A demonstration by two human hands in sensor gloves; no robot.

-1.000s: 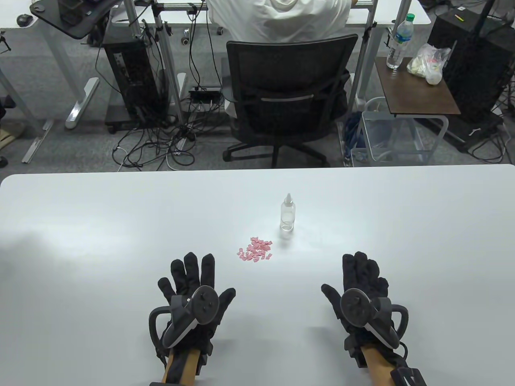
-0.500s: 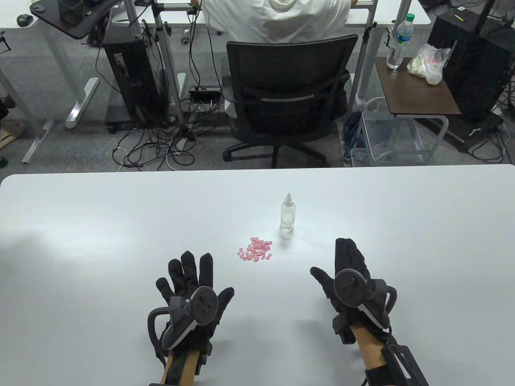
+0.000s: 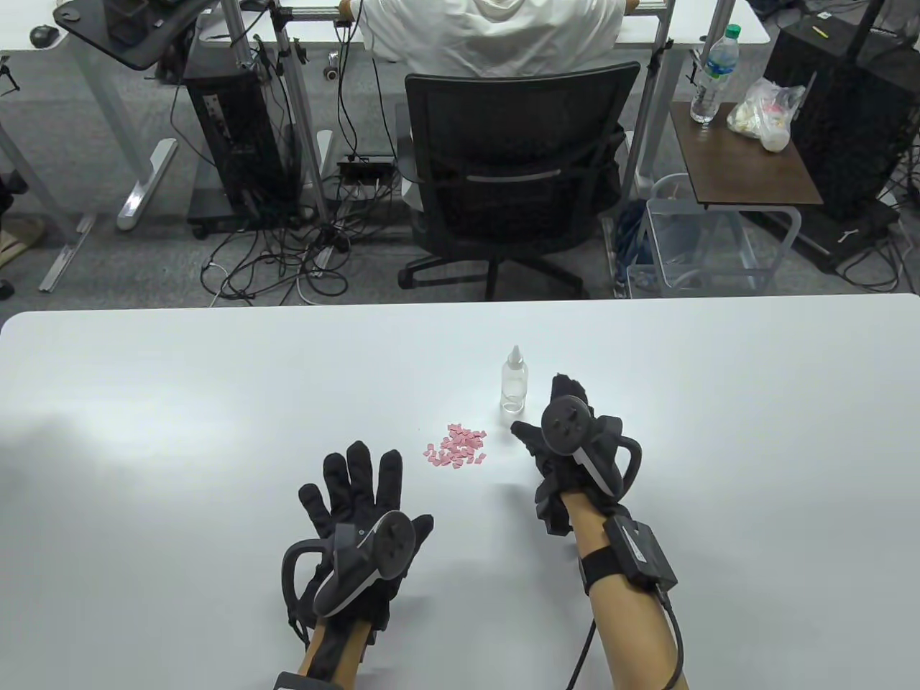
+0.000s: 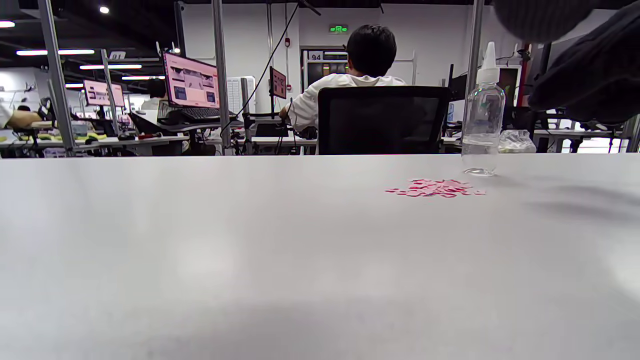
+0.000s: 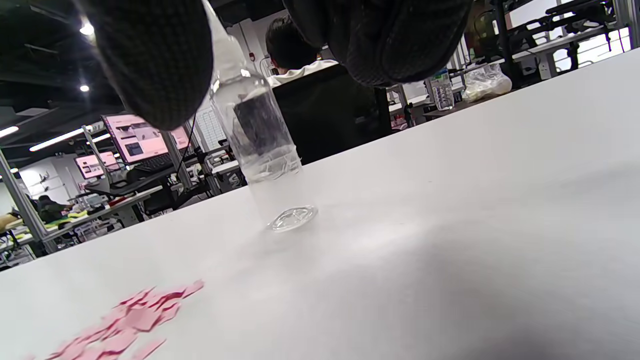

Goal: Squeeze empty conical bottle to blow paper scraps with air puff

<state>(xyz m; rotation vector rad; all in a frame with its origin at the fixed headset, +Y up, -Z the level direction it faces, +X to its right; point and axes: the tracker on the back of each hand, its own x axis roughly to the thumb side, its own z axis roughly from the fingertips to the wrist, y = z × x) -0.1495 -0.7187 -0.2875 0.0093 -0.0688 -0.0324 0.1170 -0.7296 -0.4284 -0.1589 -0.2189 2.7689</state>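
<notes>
A clear empty bottle (image 3: 514,380) with a white conical nozzle stands upright on the white table (image 3: 180,402). It also shows in the left wrist view (image 4: 482,117) and the right wrist view (image 5: 260,145). A pile of pink paper scraps (image 3: 457,446) lies just left and nearer of it, also seen in the left wrist view (image 4: 435,188) and the right wrist view (image 5: 135,315). My right hand (image 3: 550,413) is open just right of the bottle, thumb and fingers on either side, not touching it. My left hand (image 3: 356,489) lies flat and open, empty, nearer than the scraps.
A black office chair (image 3: 517,165) with a seated person stands beyond the table's far edge. A small brown side table (image 3: 747,162) with a water bottle and a bag stands at the back right.
My right hand has moved forward and left, from the near right of the table up to the bottle. My left hand has shifted slightly right.
</notes>
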